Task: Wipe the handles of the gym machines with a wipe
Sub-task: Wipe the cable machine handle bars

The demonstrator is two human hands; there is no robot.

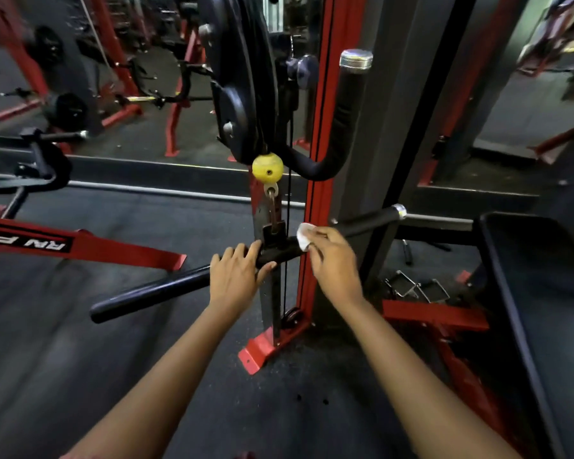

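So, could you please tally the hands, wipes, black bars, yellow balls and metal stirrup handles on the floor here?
hands, left hand and right hand: 2
white wipe: 1
black bar: 1
yellow ball: 1
stirrup handles: 2
Total: 7

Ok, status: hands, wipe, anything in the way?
Left hand grips bar. Right hand holds wipe on bar, beside clip. Clip sits between hands.

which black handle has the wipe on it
The low bar hung below the yellow ball: the right hand holds the white wipe against its middle and the left hand grips it. The upright curved handle with the chrome cap stands untouched.
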